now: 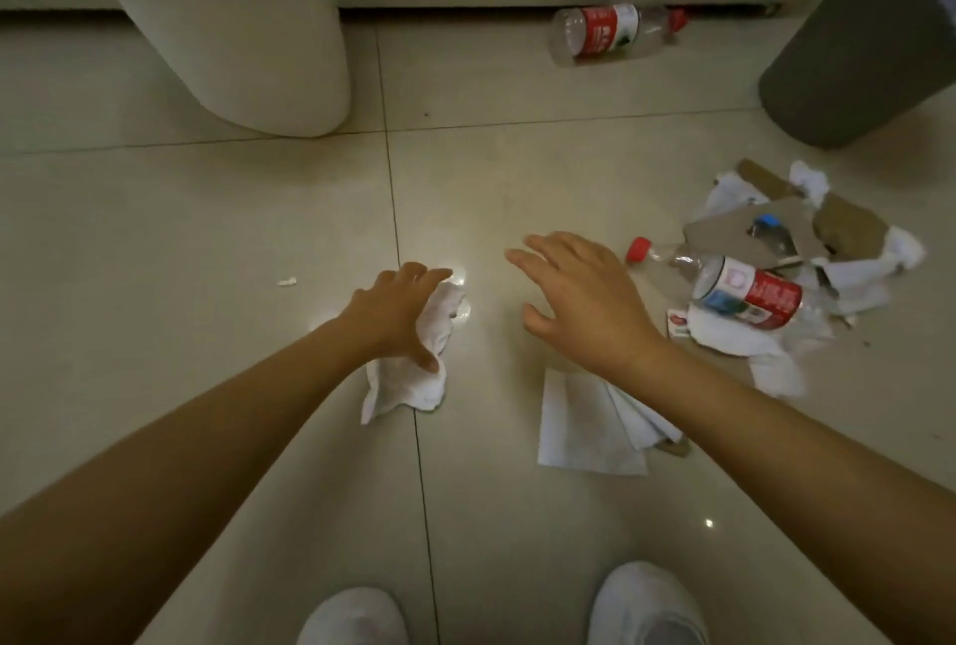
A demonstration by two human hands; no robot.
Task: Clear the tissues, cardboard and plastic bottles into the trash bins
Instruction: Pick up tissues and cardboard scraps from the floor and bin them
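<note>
**Head view: left hand gathering a tissue from the floor**

Head camera looked down at a tiled floor (207, 230). The left hand (401, 316) was closed on a crumpled tissue (414, 380) near the middle of the frame, fingers (429, 277) curled over its top, thumb pressed into its side; whether the tissue had left the floor could not be told. The right hand (579, 297) hovered at about 3 o'clock from it, fingers spread and holding nothing. A flat folded tissue (584, 427) lay below that wrist.

To do this step well, I would judge that the left fingers should bunch the loose trailing corner into the palm before lifting, so nothing drops on the way to the white bin (258, 49) at 11 o'clock. The free right hand could take the flat tissue in the same pass, pinching a raised edge rather than scraping the sheet.

The crumpled tissue's long axis ran from 1 o'clock down to 7 o'clock, its loose tail pointing toward the person's shoes. At 3 o'clock a pile of cardboard (724, 228), more tissues and a red-labelled bottle (745, 297) remained; a red cap (639, 249), probably that bottle's, pointed toward 10 o'clock. A second bottle (610, 31) lay at 1 o'clock, long axis roughly 9 to 3, cap toward 3. A dark bin (853, 59) stood at 2 o'clock.
</note>
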